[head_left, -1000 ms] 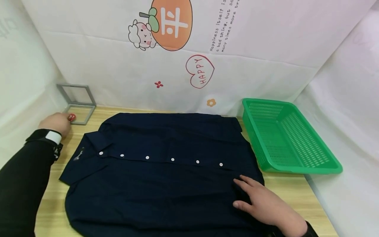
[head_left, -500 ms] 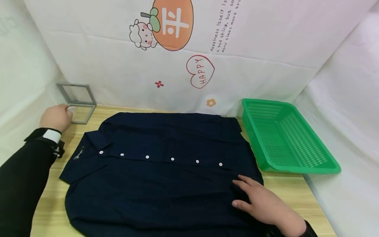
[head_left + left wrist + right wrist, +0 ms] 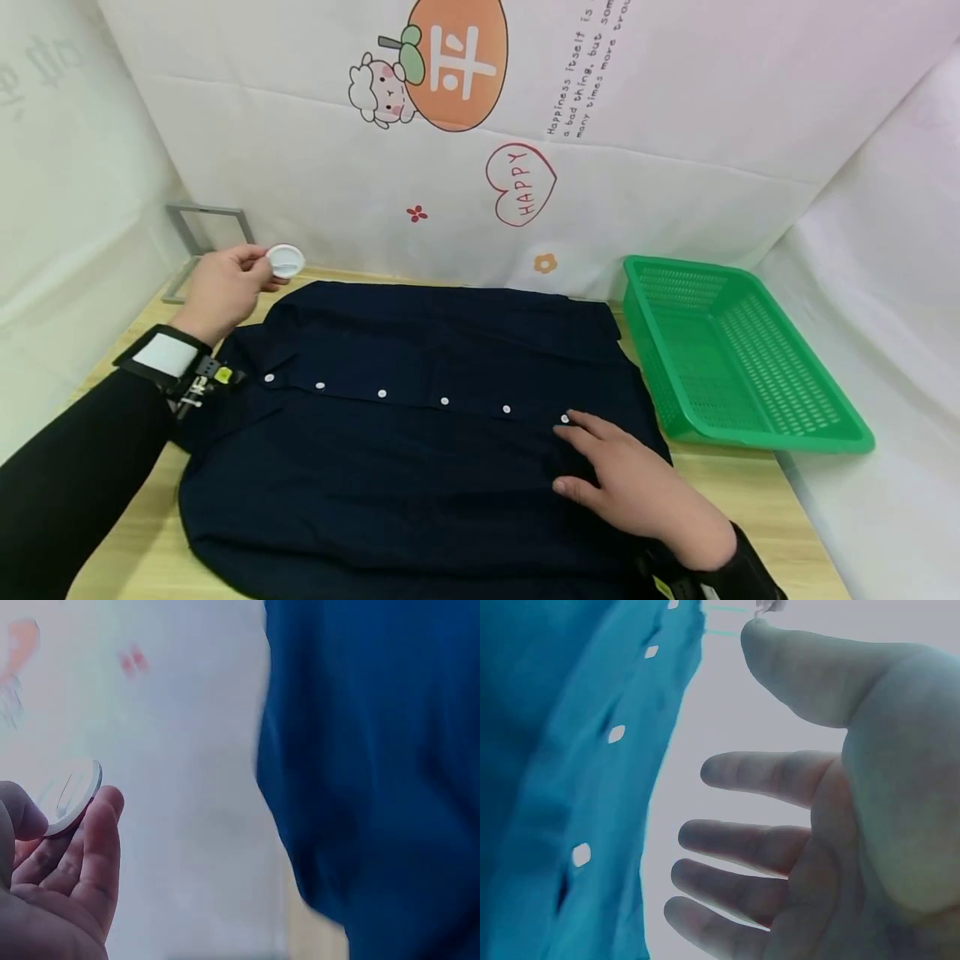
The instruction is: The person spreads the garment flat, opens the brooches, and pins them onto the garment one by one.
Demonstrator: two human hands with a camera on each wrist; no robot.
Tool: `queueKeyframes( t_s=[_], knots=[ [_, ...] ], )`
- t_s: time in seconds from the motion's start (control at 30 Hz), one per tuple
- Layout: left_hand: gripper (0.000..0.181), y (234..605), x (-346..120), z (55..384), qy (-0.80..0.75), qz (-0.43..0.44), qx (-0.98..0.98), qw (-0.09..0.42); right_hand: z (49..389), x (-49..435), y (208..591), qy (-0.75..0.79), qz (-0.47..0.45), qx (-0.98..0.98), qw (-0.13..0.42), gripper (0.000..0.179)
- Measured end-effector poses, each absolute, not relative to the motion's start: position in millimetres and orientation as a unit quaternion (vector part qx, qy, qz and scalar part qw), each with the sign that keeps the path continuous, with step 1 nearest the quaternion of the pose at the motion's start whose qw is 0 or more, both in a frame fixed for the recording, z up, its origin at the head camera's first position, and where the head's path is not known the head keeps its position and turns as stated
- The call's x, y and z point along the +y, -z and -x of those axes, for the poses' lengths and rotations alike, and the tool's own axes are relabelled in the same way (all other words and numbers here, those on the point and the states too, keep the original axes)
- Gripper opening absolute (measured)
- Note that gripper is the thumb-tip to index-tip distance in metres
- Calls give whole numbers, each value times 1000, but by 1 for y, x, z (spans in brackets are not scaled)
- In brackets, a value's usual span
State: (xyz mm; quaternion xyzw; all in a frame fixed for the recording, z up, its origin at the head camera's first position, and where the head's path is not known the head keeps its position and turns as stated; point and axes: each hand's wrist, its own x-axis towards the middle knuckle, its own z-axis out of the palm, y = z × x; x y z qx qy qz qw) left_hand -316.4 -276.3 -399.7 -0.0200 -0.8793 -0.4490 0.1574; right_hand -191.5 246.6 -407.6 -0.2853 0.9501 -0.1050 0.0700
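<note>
My left hand (image 3: 221,287) pinches a round badge (image 3: 287,262) by its edge, between thumb and fingers, above the far left edge of a dark navy shirt (image 3: 420,467). The badge's white back with a thin pin line faces up; in the left wrist view a reddish edge shows beneath the badge (image 3: 71,796). The shirt lies spread flat, collar to the left, with a row of white buttons across it. Over the shirt's lower right part is my right hand (image 3: 630,479), fingers spread and holding nothing, fingertips right by the last button (image 3: 565,418).
Behind my left hand stands a grey square frame (image 3: 246,223), its hinged half raised against the white cloth backdrop (image 3: 360,200). A green plastic basket (image 3: 787,442) sits on the right side of the wood-grain table (image 3: 742,483).
My left hand has lifted the badge away from the grey frame and moved right, the badge turning from red face to white back. My right hand has shifted slightly left and up.
</note>
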Motion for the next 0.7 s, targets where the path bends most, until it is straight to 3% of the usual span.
queueKeyframes(
  t_s=[0.27, 0.43, 0.7],
  knots=[
    [32, 374, -200, 284, 546, 134, -813, 148, 200, 222, 385, 124, 312, 942, -24, 56],
    [25, 356, -151, 256, 547, 170, -806, 151, 202, 199, 370, 171, 328, 925, -83, 42],
    [16, 339, -83, 215, 631, 228, -733, 114, 204, 167, 348, 307, 355, 865, -179, 17]
  ],
)
